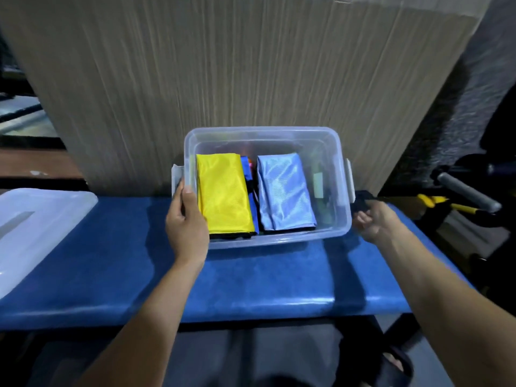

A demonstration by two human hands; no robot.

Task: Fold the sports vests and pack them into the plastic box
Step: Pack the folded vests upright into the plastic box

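A clear plastic box (pixel 276 241) stands on the blue table (pixel 251 280). Inside lie a folded yellow vest (pixel 223 196) on the left, a darker blue vest (pixel 250 185) showing at its right edge, and a folded light blue vest (pixel 284 194) to the right. My left hand (pixel 185 222) grips the box's left rim, thumb over the edge. My right hand (pixel 372 222) sits just off the box's right side with its fingers curled around a dark piece of fabric (pixel 361 202).
The box's translucent lid (pixel 36 227) lies on the table at the left. A large cardboard panel (pixel 251 79) stands right behind the box. At the far right are a grey handle (pixel 469 192) and a yellow tool (pixel 435 203).
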